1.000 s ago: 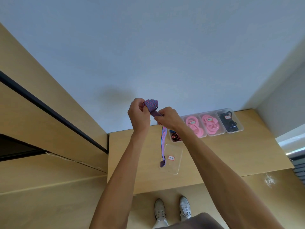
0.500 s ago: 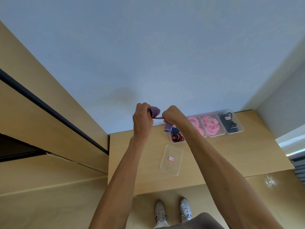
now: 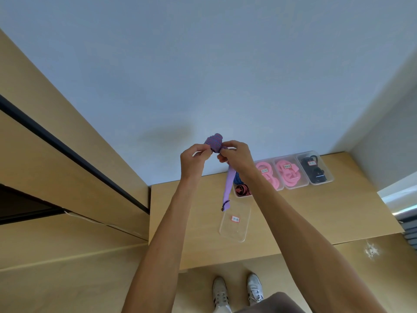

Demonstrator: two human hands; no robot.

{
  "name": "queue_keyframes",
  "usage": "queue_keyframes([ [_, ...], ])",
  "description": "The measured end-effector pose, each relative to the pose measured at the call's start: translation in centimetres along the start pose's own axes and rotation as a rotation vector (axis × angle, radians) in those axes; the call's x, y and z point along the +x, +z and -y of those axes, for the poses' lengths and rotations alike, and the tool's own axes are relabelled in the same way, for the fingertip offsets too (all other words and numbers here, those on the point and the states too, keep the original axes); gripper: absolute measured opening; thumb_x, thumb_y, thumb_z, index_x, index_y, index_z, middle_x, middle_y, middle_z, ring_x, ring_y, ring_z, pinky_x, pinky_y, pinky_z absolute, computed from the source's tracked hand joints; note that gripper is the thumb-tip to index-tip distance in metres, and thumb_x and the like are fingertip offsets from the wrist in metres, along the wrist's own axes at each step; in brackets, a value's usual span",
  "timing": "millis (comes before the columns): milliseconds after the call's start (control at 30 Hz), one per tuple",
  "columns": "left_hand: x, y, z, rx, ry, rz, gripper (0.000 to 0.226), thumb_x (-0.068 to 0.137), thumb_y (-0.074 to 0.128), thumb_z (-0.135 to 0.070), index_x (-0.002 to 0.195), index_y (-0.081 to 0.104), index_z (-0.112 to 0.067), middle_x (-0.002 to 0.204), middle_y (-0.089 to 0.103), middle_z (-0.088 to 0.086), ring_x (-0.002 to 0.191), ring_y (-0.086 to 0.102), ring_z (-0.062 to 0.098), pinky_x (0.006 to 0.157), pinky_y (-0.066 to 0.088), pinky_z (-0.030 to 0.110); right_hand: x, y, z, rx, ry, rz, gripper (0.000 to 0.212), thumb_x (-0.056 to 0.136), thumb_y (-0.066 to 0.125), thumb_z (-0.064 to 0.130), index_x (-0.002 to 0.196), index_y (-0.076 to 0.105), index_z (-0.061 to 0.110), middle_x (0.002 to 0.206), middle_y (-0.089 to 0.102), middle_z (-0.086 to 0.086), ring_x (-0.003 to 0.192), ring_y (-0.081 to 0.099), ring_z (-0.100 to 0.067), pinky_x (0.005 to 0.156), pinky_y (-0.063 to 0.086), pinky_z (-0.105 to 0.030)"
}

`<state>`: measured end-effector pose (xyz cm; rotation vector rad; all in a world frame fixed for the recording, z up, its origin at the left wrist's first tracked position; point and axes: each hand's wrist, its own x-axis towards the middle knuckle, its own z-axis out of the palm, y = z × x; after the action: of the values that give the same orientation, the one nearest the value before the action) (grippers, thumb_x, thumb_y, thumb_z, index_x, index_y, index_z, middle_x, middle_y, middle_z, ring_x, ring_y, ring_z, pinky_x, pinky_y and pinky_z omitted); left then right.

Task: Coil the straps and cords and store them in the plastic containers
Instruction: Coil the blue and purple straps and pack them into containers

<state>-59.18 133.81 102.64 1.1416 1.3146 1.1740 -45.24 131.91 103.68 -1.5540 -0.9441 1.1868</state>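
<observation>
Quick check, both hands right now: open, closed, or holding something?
Left hand: pinching the coiled end of the purple strap.
Right hand: fingers curled on the same strap, its loose tail hanging below.

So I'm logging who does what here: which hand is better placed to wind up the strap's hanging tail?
Probably the right hand. The purple strap hangs down directly under it, its fingers pinching where the tail leaves the coil, while the left hand holds the coil from the other side, steadying it.
</observation>
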Motion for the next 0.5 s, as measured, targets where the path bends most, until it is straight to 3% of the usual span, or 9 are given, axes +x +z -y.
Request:
queue_keyframes([
  [133,0.4,0.0,-0.7,-0.188,-0.111,0.003,0.025,0.083,0.066,0.013,0.079,0.058,-0.01,0.077,0.055,0.004,0.063,0.052,0.014,0.07,0.045,0.026,-0.1,0.2,0.0,-0.046,-0.063,0.037,0.017,0.088,0.06,0.007,0.1,0.07,0.015,0.074,0.071,-0.007,0.063,0.064,-0.014,0.066,0.048,-0.024],
  [233,0.5,-0.1,-1.4,-0.286,-0.169,0.069,0.029,0.081,0.061,0.021,0.079,0.059,-0.008,0.077,0.056,0.007,0.063,0.059,0.012,0.066,0.049,0.021,-0.3,0.3,0.3,-0.005,-0.055,0.013,0.016,0.088,0.057,0.009,0.094,0.068,0.02,0.075,0.071,-0.007,0.066,0.063,-0.015,0.071,0.048,-0.03],
  [267,0.5,-0.1,-1.4,-0.288,-0.174,0.085,0.03,0.08,0.061,0.023,0.078,0.059,-0.008,0.079,0.057,0.009,0.069,0.061,0.015,0.068,0.051,0.022,-0.2,0.4,0.4,0.015,-0.026,0.015,0.01,0.088,0.057,0.018,0.09,0.067,0.019,0.073,0.071,-0.004,0.064,0.062,-0.014,0.069,0.047,-0.03],
  [300,0.5,-0.2,-1.4,-0.278,-0.173,0.1,0.03,0.079,0.061,0.024,0.078,0.059,-0.007,0.081,0.058,0.01,0.075,0.061,0.021,0.073,0.052,0.025,-0.3,0.5,0.7,0.021,0.017,0.019,0.016,0.087,0.058,0.031,0.086,0.066,0.017,0.07,0.07,-0.001,0.062,0.062,-0.012,0.067,0.045,-0.03],
  [367,0.3,-0.1,-1.4,-0.224,-0.158,0.129,0.029,0.076,0.061,0.025,0.077,0.059,-0.004,0.086,0.06,0.015,0.084,0.059,0.028,0.085,0.052,0.037,-0.3,0.9,0.8,-0.022,0.063,0.0,0.045,0.081,0.059,0.058,0.083,0.065,0.014,0.066,0.07,0.002,0.058,0.062,-0.008,0.064,0.046,-0.028],
  [400,0.2,0.1,-1.4,-0.192,-0.149,0.141,0.029,0.075,0.061,0.025,0.075,0.058,-0.004,0.086,0.061,0.016,0.086,0.059,0.029,0.088,0.051,0.043,-0.3,1.1,0.7,-0.05,0.05,-0.032,0.049,0.08,0.06,0.062,0.084,0.066,0.013,0.066,0.07,0.003,0.056,0.063,-0.006,0.062,0.046,-0.027],
  [500,-0.3,0.4,-1.8,-0.196,-0.149,0.166,0.028,0.073,0.06,0.02,0.069,0.052,-0.007,0.08,0.059,0.017,0.083,0.056,0.03,0.077,0.048,0.037,-0.3,1.3,0.7,-0.047,0.0,-0.121,0.034,0.084,0.067,0.046,0.088,0.067,0.013,0.068,0.069,0.004,0.053,0.061,-0.003,0.063,0.045,-0.027],
])
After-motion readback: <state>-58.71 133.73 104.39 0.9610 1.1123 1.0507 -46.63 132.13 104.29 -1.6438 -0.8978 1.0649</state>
